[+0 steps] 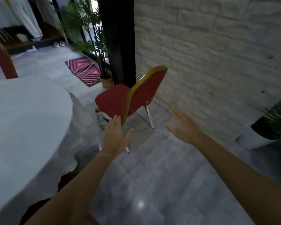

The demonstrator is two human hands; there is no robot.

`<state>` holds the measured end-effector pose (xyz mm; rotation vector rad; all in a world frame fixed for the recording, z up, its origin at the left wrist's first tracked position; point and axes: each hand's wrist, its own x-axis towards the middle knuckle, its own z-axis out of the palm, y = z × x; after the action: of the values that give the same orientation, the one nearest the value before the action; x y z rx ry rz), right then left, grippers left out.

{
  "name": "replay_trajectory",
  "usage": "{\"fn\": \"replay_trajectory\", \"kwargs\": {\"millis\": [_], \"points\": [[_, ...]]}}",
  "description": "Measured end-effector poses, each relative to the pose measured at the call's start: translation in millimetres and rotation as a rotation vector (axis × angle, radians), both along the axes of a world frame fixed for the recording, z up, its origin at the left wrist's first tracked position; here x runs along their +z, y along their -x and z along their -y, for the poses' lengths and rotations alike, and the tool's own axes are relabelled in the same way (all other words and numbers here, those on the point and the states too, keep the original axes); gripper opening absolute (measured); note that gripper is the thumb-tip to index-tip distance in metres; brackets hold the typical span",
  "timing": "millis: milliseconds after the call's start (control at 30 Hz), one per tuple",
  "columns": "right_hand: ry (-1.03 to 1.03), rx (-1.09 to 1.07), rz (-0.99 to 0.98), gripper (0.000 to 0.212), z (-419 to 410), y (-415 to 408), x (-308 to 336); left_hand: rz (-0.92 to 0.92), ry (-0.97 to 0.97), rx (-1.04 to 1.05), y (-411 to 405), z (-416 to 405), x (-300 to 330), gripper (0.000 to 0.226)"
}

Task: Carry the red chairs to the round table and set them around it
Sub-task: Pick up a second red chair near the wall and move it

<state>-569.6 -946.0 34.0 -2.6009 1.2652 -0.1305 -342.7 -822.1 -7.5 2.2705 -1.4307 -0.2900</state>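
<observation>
1. Left hand [114, 137]: open and empty, fingers straight and held close together, thumb spread to the right, back of the hand toward the camera.
2. Right hand [184, 126]: open and empty, palm turned inward toward the left, fingers loosely spread and motion-blurred.
3. Both forearms: bare, extended forward from the lower edge of the view, the two hands held apart at roughly the same height.
</observation>
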Motion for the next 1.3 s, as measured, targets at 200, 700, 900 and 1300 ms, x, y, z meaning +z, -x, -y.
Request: {"fn": "replay_trajectory", "kwargs": {"millis": [200, 700, 900, 1300], "points": [[-0.012, 0.010, 0.036, 0.070, 91, -3, 7, 0.057, 0.072, -0.035, 2, 101, 9, 0.077], [-0.047, 0.348, 0.013, 0.082, 345, -45, 27, 0.071, 0.079, 0.264, 8, 290, 8, 0.085], [0.004, 0.528, -0.035, 0.081, 405, -114, 13, 0.044, 0.016, 0.348, -24, 336, 2, 0.088], [-0.145, 0.649, -0.079, 0.061, 473, -159, -25, 0.098, -0.010, 0.171, -59, 392, -36, 0.075]]}}
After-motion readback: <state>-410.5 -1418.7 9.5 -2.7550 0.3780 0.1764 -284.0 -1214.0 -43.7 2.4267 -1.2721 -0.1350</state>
